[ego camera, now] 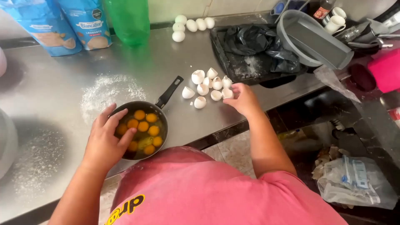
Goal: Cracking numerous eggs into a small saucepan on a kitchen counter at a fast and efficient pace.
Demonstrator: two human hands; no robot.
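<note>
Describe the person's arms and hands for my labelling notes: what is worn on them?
Both forearms are bare, as are the left hand and right hand: no gloves, rings, watch or bracelets show. A short sleeve of a pink shirt covers the right upper arm; the shirt has a yellow and black print near its lower edge.

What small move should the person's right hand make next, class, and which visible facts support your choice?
Probably let go of the broken white eggshell half and reach for a whole white egg at the back of the steel counter. The right hand rests at the shell pile, whole eggs remain, and the left hand steadies the small dark saucepan of yolks.
</note>
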